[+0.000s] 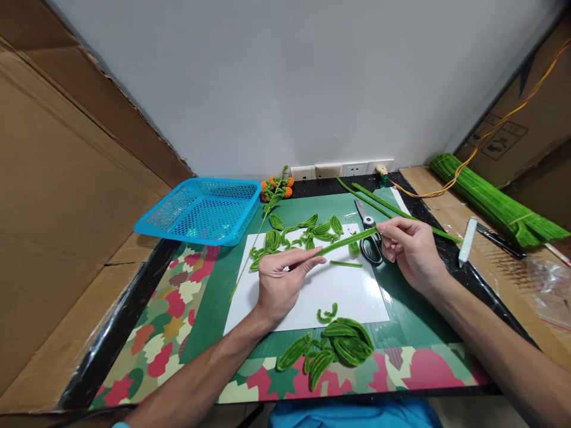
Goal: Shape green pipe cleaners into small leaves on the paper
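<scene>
Your left hand [279, 282] and right hand [413, 249] pinch one green pipe cleaner [345, 242] by its ends above the white sheet [339, 291] (one scissors [369, 235], one blue basket [200, 211]; no legible writing).

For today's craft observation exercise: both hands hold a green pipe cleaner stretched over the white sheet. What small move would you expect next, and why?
Probably a bend: the left hand and right hand pinch the two ends of a straight green pipe cleaner, while the finished leaf loops on the white sheet are all folded. Folding it into a similar loop seems likely.
</scene>
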`<state>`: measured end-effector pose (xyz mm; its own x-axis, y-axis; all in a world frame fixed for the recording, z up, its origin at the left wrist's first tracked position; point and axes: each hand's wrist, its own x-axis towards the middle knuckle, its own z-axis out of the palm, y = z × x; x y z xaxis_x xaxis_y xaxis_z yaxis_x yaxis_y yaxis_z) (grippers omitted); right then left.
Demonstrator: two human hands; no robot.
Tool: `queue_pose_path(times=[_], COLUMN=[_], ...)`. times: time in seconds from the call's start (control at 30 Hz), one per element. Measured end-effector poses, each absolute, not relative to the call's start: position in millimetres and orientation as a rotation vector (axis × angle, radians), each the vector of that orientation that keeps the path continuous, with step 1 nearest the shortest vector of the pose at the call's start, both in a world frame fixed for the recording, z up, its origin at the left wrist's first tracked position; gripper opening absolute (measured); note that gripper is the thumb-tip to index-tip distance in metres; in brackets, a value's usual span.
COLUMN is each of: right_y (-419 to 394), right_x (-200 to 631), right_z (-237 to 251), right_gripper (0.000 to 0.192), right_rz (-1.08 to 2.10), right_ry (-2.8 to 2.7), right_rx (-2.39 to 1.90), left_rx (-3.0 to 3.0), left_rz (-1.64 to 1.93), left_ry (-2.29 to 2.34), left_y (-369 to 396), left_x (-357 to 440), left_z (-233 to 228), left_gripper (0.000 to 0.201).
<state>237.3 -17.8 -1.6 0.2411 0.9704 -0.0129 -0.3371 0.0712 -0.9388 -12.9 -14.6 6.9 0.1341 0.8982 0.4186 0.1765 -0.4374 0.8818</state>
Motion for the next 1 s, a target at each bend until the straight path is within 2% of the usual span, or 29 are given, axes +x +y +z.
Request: queue_pose_path(times=[0.2,0.43,0.7,1.0], right_y=[-20.5,-19.5,-19.0,-20.6], right_x=[234.7,236.1,238.2,238.5], right_z=[-0.7,0.8,1.2,1.8], right_gripper=[0.024,0.025,0.026,0.026], right_rz=[1.187,1.193,1.193,1.117], right_ry=[-0.795,-0.767,-0.75,-0.93], right_rx=[-1.025,-1.007,-1.01,-0.979], left_rx=[1.74,1.744,1.487,1.536], left_rz=[1.453,1.414,1.213,0.866], left_ry=[1.018,1.046,1.152,1.036], left_y=[-18.5,-18.5,-10.8,-14.8], left_x=[-12.0,-13.0,-11.4,-9.0], left_z=[9.0,8.1,3.6,-0.9], left_gripper=[0.015,0.01,0.024,0.023])
